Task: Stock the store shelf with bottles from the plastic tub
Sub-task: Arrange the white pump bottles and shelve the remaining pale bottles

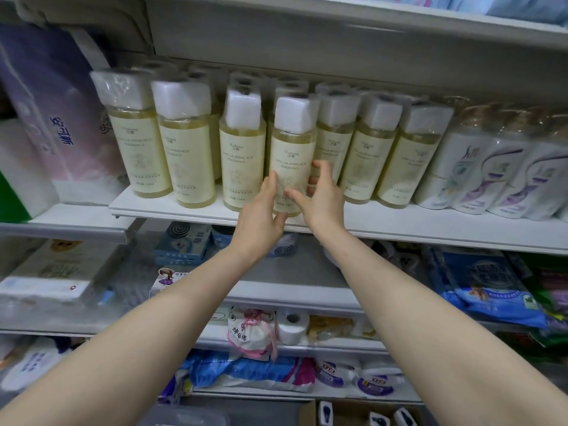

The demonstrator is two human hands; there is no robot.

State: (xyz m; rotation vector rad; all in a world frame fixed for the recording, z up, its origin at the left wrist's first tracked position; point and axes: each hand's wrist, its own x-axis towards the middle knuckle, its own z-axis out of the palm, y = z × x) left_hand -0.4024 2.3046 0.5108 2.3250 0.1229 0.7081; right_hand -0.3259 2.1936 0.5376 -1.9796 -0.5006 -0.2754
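Note:
A pale-yellow bottle [292, 155] with a white wrapped cap and a cream label stands at the front edge of the white shelf [399, 224]. My left hand [261, 216] holds its left side, with the thumb by its base. My right hand [322, 195] grips its right side, thumb on the label and fingers curled behind. Several matching bottles [187, 149] stand in rows on both sides of it and behind it. Only a blurred patch of clear plastic, perhaps the tub [184, 418], shows at the bottom edge.
White and purple bottles [498, 179] fill the shelf's right end. Tissue packs [52, 118] stand at the left. The shelf above [338, 35] hangs low over the caps. Lower shelves hold boxes, bags and a paper roll [292, 329]. A cardboard box [353, 413] sits below.

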